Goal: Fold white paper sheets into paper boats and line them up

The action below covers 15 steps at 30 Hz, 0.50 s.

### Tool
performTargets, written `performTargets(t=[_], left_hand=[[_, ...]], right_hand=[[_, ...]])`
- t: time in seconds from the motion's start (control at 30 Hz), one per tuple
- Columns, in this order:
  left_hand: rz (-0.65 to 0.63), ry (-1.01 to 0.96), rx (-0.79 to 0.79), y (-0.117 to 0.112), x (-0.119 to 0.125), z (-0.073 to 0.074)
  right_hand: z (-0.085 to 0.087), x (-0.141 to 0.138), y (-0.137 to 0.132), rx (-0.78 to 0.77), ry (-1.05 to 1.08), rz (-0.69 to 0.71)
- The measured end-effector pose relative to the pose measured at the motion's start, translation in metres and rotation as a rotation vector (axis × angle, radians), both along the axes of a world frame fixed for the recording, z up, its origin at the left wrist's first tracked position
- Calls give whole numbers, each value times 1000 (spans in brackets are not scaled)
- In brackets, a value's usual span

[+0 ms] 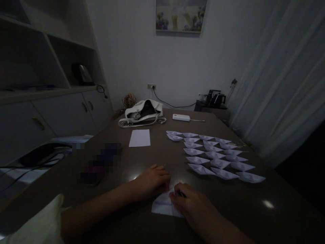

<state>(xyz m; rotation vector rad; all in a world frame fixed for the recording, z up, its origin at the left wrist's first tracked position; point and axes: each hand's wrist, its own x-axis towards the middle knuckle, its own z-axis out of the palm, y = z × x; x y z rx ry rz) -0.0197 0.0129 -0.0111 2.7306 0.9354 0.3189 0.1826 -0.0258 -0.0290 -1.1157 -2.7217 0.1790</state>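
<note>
A partly folded sheet of white paper lies on the table in front of me, its wide edge facing me. My left hand curls over its upper tip, fingers together and fingertips partly hidden. From the other side my right hand pinches the sheet between thumb and bent fingers. A small dark patch shows between those fingers; I cannot make out what it is. Beyond my right hand, several folded paper boats stand in rows.
A flat stack of white paper lies farther back on the brown table. Behind it sit a white handbag and a white device with a cable. A blurred-out dark object lies at the left.
</note>
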Motion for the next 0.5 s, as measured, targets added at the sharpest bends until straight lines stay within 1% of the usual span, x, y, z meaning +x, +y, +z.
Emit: performTargets(t=[0.1,0.27,0.37,0.5], left_hand=[[-8,32,-36,-7,-7,6],[-21,45,-76,-15,-18,11],[-27,51,-110,-24,-24,16],[8,52,-173,-36,-30,23]], right_hand=[[1,0,1,9,-13,7],[0,1,1,-6,21,-6],[2,1,0,-60,16,-41],[12,1,-3,-142,-11,-8]])
